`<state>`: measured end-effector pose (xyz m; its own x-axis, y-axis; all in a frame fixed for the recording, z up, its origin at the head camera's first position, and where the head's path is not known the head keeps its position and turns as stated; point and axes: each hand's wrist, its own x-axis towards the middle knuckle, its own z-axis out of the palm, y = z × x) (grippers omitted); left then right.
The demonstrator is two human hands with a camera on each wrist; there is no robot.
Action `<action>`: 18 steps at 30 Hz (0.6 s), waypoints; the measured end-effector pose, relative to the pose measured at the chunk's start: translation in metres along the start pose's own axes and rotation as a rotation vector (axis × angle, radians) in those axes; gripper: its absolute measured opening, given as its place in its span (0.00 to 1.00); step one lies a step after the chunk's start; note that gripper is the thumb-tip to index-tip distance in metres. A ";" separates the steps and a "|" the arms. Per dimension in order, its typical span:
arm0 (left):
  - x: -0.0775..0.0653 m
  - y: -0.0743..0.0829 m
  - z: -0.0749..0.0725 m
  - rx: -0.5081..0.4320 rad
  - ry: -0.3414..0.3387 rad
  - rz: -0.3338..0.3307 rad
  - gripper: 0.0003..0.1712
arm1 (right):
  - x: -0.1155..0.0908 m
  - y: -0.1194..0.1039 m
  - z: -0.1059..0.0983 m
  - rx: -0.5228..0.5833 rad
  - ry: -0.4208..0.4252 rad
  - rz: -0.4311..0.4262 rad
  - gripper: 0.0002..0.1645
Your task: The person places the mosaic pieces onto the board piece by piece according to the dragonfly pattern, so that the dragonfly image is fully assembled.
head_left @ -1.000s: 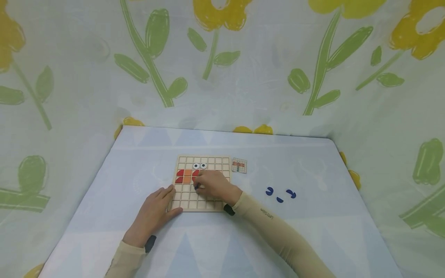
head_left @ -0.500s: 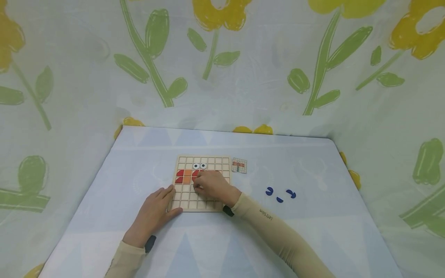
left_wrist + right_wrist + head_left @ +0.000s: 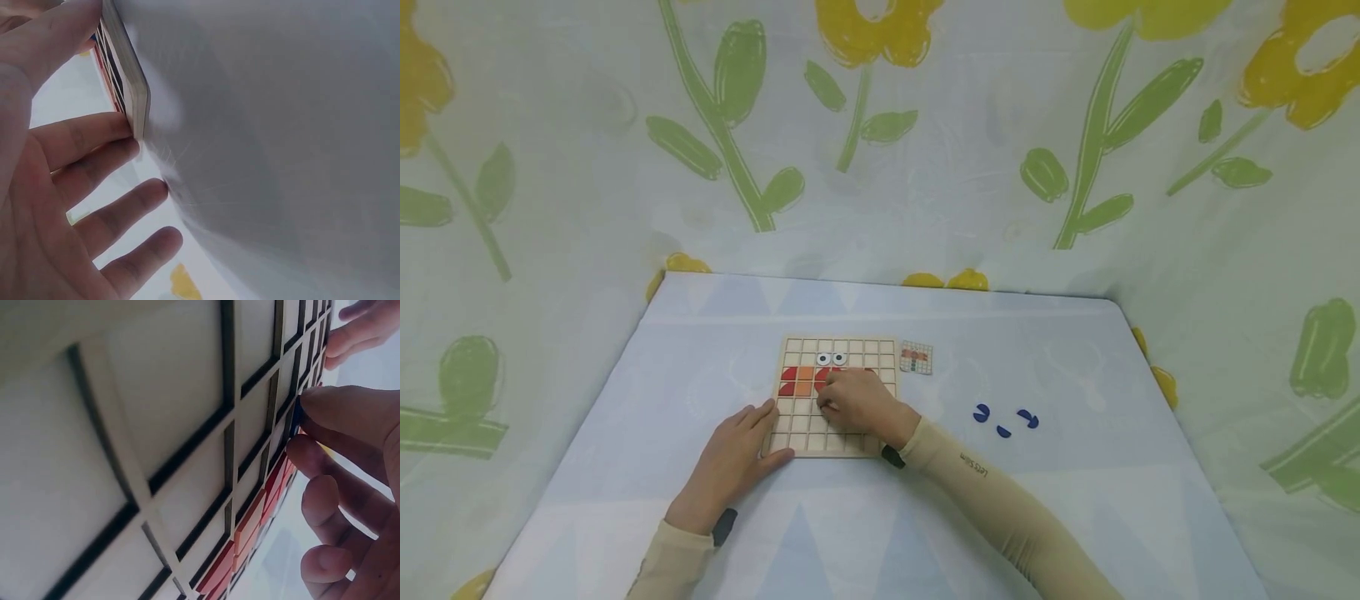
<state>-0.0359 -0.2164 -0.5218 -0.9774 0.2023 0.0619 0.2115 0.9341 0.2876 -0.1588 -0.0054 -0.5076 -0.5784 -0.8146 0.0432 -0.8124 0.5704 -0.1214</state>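
A wooden grid board (image 3: 842,343) lies on the table, bearing red corner pieces (image 3: 787,388), orange square pieces (image 3: 804,381) and two round eye pieces (image 3: 823,359). My left hand (image 3: 733,454) rests at its near left corner, with the thumb on the near edge and straight fingers along the left edge. Over the middle of the board, my right hand (image 3: 859,402) pinches a dark blue piece (image 3: 296,417) with thumb and fingertips, low at a grid cell. In the head view that piece is hidden behind the fingers. The right hand also covers part of the board.
A small pattern card (image 3: 917,357) lies just right of the board's far corner. Several loose dark blue pieces (image 3: 1003,432) are scattered on the table to the right. Flower-printed cloth (image 3: 970,167) hangs behind the table.
The blue piece showed below the right fingertips a second ago; the fingers have shifted slightly and hide it in the head view. The left hand has stayed in place.
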 end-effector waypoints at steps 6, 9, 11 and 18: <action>0.000 0.001 -0.001 0.009 -0.008 -0.003 0.46 | -0.003 0.000 0.000 -0.014 0.007 -0.012 0.08; 0.000 0.001 0.000 0.008 -0.009 -0.006 0.46 | -0.006 0.001 0.000 0.006 0.017 0.010 0.10; 0.001 0.001 0.000 0.013 -0.010 -0.006 0.46 | -0.010 0.003 -0.003 0.047 0.023 0.035 0.12; 0.001 0.001 0.002 0.019 -0.019 -0.022 0.46 | -0.040 0.019 -0.026 0.162 0.133 0.072 0.15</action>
<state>-0.0370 -0.2147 -0.5231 -0.9815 0.1875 0.0375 0.1906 0.9437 0.2703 -0.1527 0.0405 -0.4855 -0.6476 -0.7455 0.1578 -0.7526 0.5932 -0.2858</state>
